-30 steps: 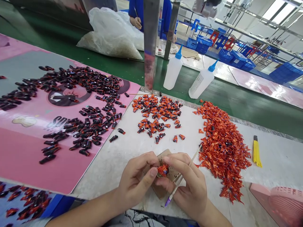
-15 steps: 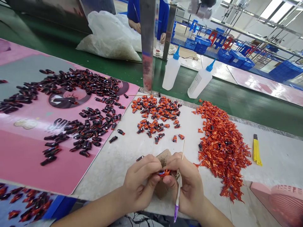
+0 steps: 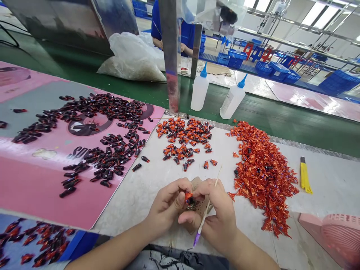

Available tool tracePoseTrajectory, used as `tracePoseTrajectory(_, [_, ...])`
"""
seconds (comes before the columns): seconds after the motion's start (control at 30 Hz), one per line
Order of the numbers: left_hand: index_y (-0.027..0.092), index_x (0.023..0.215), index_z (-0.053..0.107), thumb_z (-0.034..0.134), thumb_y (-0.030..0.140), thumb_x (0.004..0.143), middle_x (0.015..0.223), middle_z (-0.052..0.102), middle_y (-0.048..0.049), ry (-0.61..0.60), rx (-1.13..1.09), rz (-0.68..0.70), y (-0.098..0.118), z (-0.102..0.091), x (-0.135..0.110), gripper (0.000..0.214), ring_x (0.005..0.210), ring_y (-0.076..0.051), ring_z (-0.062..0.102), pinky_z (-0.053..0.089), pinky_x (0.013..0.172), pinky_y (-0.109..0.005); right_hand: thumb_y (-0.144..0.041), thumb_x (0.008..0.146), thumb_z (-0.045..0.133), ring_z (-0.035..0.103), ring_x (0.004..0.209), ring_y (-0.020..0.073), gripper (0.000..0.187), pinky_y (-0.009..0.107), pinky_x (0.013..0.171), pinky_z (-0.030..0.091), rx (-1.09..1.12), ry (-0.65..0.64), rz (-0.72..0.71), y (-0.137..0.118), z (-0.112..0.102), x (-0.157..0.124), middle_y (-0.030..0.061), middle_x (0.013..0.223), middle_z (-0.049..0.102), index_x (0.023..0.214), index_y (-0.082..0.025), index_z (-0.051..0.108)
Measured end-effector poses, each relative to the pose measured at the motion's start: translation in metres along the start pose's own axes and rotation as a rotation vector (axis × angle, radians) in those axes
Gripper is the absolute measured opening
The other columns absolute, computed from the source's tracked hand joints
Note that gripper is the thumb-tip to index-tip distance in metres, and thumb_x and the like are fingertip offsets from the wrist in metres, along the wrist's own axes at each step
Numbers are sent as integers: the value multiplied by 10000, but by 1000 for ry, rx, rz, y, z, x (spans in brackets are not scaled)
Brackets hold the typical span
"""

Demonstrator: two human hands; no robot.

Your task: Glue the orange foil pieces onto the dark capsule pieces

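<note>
My left hand (image 3: 168, 202) pinches a small orange-and-black plastic piece (image 3: 189, 198) between thumb and fingertips. With its index fingertip at that piece, my right hand (image 3: 222, 212) also carries a thin pale stick with a purple end (image 3: 201, 224), slanted across its fingers. Its thumb is held apart below. Under both hands lies a brown cardboard piece (image 3: 196, 182), partly hidden. Just beyond is a group of joined orange-and-black pieces (image 3: 184, 150). A large heap of orange pointed parts (image 3: 263, 170) spreads to the right, and many black parts (image 3: 109, 150) lie on the left.
Black parts rest on a pink printed board (image 3: 92, 202). Two white squeeze bottles (image 3: 200, 92) with blue tips stand behind, near a metal post (image 3: 171, 71). A yellow-and-black bundle (image 3: 305, 176) and a pink fan-like object (image 3: 334, 238) are at right. A person in blue (image 3: 187, 39) sits opposite.
The small piece has been turned so its orange part points up and its dark end down. My right thumb has moved off it. The camera view has shifted slightly.
</note>
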State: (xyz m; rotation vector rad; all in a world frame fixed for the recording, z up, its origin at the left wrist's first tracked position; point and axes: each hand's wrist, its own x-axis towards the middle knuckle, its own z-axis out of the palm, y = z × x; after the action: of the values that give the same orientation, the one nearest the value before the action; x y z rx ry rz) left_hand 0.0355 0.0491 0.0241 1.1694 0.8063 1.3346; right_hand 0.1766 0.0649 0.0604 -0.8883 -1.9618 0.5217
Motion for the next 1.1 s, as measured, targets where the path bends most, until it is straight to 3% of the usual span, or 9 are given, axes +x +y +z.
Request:
tracePoseTrajectory(0.23, [183, 792, 626, 624, 484, 898, 694, 507, -2, 18, -79, -7, -6, 0, -2, 319, 623, -137, 468, 399, 574, -230, -426, 956, 580, 590, 644, 137, 234, 291, 633, 402, -26, 12, -52, -3, -3, 1, -20, 711, 646, 872, -216, 523])
tracePoseTrajectory(0.5, [179, 833, 638, 612, 465, 910, 713, 551, -25, 42, 23, 95, -1, 4, -1, 297, 644, -152, 534, 468, 584, -237, -389, 950, 588, 597, 651, 158, 187, 307, 646, 424, -31, 15, -8, -1, -3, -2, 3, 720, 656, 908, -208, 570])
tracePoseTrajectory(0.9, [189, 948, 632, 518, 291, 975, 693, 596, -38, 38, 356, 472, -1, 2, -3, 156, 623, -159, 552, 455, 573, -245, -361, 944, 588, 557, 625, 123, 182, 238, 554, 445, 424, 19, 161, -1, 3, -8, -2, 713, 574, 851, -208, 555])
tracePoseTrajectory(1.1, [190, 966, 617, 490, 276, 986, 718, 609, -43, -32, 417, 426, 12, -5, -7, 155, 653, -167, 574, 460, 582, -248, -410, 884, 684, 595, 638, 123, 248, 221, 555, 473, 567, -54, 215, 1, 1, -2, -1, 710, 609, 796, -204, 577])
